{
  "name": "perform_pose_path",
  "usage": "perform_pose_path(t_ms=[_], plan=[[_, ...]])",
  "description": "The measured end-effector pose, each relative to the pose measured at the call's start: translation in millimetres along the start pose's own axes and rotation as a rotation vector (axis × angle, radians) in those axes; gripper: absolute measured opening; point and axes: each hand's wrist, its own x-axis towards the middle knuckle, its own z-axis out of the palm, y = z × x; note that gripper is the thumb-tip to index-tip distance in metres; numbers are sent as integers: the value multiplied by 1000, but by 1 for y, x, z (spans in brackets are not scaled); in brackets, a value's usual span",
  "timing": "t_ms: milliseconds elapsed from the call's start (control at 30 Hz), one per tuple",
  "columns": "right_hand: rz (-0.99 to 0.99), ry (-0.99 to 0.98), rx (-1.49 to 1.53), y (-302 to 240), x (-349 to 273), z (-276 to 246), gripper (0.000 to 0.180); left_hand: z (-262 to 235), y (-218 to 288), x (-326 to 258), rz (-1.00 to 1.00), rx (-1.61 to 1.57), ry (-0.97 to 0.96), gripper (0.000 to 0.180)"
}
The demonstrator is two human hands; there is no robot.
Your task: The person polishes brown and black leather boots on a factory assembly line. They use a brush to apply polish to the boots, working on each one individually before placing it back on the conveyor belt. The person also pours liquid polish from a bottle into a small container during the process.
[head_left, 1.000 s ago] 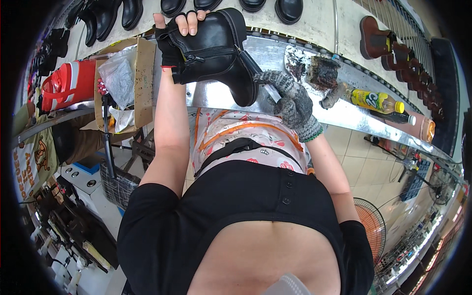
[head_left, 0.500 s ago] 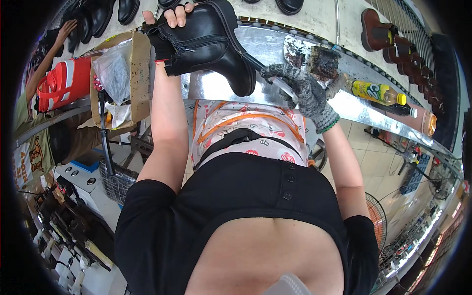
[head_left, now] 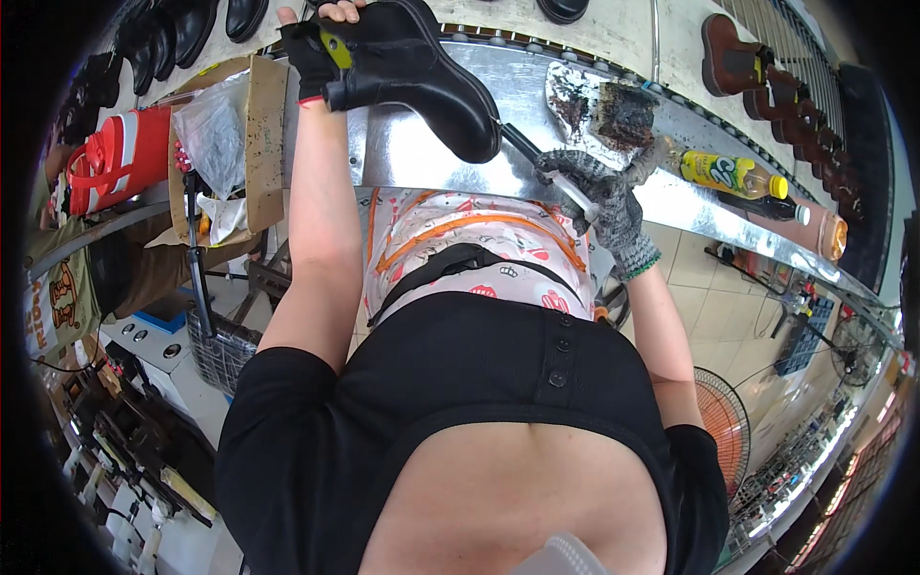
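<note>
A black leather ankle boot (head_left: 407,67) hangs over the metal bench, tilted, its toe pointing down to the right. A yellow-green patch shows on its shaft. My left hand (head_left: 337,12) is closed on the boot near its upper opening, and the boot hides part of the hand. In a grey knitted glove, my right hand (head_left: 613,206) grips a slim tool (head_left: 522,142) with a dark shaft and a pale end. The tool's tip lies at the sole edge by the toe; whether it touches, I cannot tell. Just beyond the glove lies a dark-stained pad (head_left: 623,115) on a smeared white sheet.
Drink bottles (head_left: 728,175) lie on the bench (head_left: 402,158) to the right. A cardboard box (head_left: 266,144) with plastic bags stands at left, beside a red bag (head_left: 120,163). Brown boots (head_left: 738,57) line the far right; black shoes (head_left: 187,29) stand far left.
The boot has turned, so the zip side no longer shows and the yellow-green patch does. My right hand has moved slightly down and right with the tool. Another person's hand at far left is gone.
</note>
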Motion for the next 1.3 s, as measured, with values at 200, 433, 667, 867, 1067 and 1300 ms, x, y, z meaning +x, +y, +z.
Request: perform_pose_path(t_ms=[200,433,667,867,1067,1300], plan=[[77,63,515,49,5,-14,90,-60,-56,29,109,404,235,50],[153,277,785,42,9,-2,90,-65,-70,25,375,1337,282,43],[169,452,668,43,0,-5,84,-36,-29,5,492,1571,194,59],[143,498,544,30,0,0,79,4,-6,-45,315,1629,313,79],[179,619,374,31,3,7,75,27,7,-86,310,1537,267,74],[215,661,371,33,5,6,72,65,21,-125,287,1583,196,71]])
